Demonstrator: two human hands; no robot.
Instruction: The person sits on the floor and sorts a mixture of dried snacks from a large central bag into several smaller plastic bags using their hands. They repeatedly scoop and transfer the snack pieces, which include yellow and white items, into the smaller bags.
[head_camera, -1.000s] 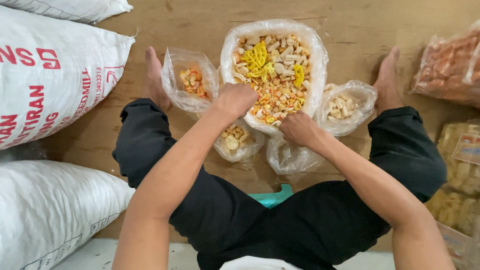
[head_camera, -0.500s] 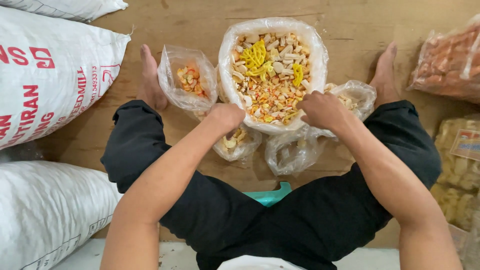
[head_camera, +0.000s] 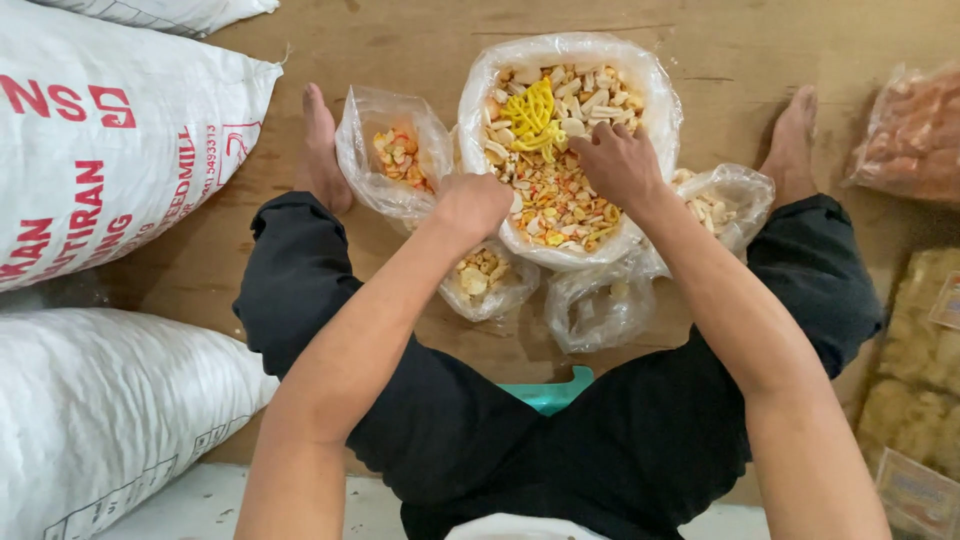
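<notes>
A brown wooden floor (head_camera: 400, 40) is seen from above, with big white sacks (head_camera: 110, 140) lying on the left side. A large clear plastic bag (head_camera: 640, 90) is set open in the middle of the floor, between two bare feet. It is filled with mixed snacks (head_camera: 560, 195): pale chips, small orange bits, and a bunch of yellow curly pieces (near the top). The right hand (head_camera: 618, 162) is placed inside this bag, palm down on the snacks, with the fingers curled; what is pinched under them cannot be told. The left hand (head_camera: 472, 203) is held at the bag's left edge, closed like a loose fist, just above a small bag (head_camera: 485, 280) with pale snacks in it. Three more small bags are seen around the big one. A small bag with orange snacks (head_camera: 395, 155) is kept beside the left foot (head_camera: 320, 150).
</notes>
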